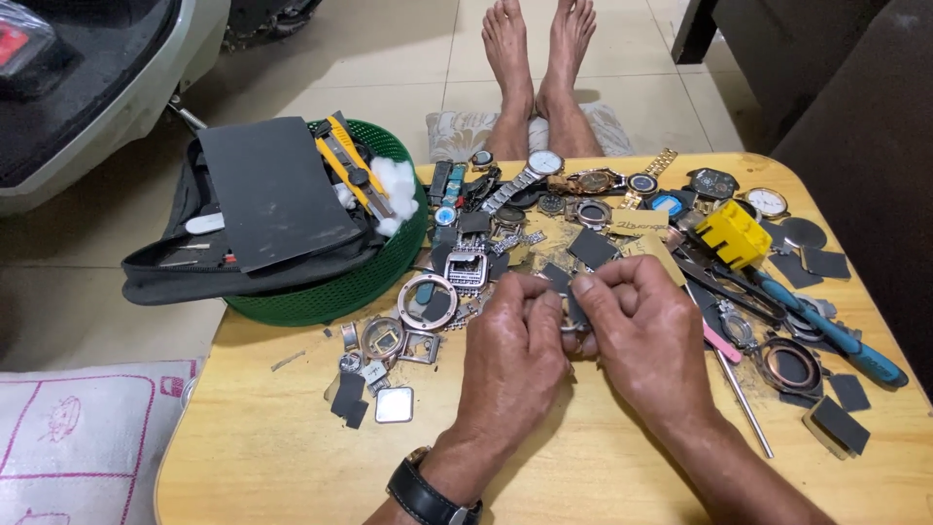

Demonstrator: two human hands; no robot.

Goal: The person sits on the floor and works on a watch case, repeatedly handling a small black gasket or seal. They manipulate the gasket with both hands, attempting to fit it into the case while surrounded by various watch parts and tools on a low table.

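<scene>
Low wooden bench [292, 457] is set over the sitter's legs; bare feet [539, 58] are seen beyond its far edge, so parts are kept within reach of both hands.

Green plastic basket [330, 292] is parked on the left corner, loaded with a dark pouch [165, 272], a grey abrasive sheet [277, 190], a yellow utility knife [348, 160] and cotton wadding [397, 185]: bulk kit is kept off the working area.

Wristwatches [539, 165] and loose cases are strewn along the far edge. Blue-handled pliers [836, 335] and a yellow block [734, 233] are laid on the right side, near the right hand.

Left hand [510, 350], wristwatch worn, and right hand [641, 335] are brought together at bench centre, just above the surface. Fingers [593, 287] of both hands are curled in and pinched on a small metal part [573, 316], probably a watch case or ring; it is mostly hidden, so its type cannot be confirmed. Two-handed pinch suggests the part is being steadied by one side while worked by the other.
</scene>
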